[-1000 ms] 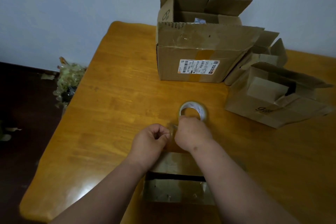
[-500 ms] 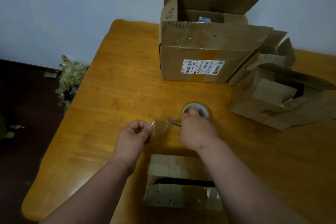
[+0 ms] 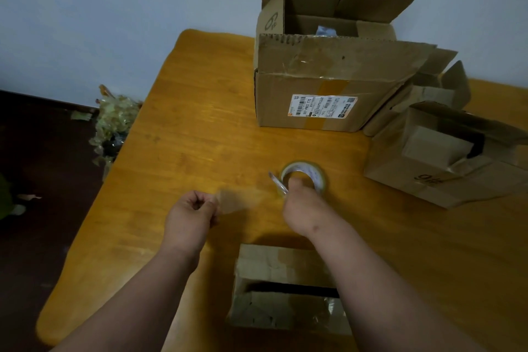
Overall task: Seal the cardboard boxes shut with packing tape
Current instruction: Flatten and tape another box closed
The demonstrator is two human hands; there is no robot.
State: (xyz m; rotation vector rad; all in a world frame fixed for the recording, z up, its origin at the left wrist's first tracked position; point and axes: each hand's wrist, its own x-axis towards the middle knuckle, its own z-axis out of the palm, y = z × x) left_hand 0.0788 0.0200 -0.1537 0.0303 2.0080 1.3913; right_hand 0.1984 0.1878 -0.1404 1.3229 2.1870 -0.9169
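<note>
Nearest, between the two forearms, a small cardboard box (image 3: 285,288) sits on the wooden desk (image 3: 185,137), a dark gap showing between its top flaps. Just beyond it, the left hand (image 3: 190,216) is curled, pinching the free end of a clear tape strip (image 3: 234,201) that runs rightward. The right hand (image 3: 304,203) grips the tape roll (image 3: 307,173), fingers hooked into its core, with a thin pen-like tool (image 3: 277,183) held against it. Farther right of that hand lie two open cartons (image 3: 428,168). Beyond both hands stands a large open box (image 3: 328,80) with a shipping label (image 3: 321,107). Left of the left hand, off the desk, crumpled tape scraps (image 3: 114,123) lie on the floor.
</note>
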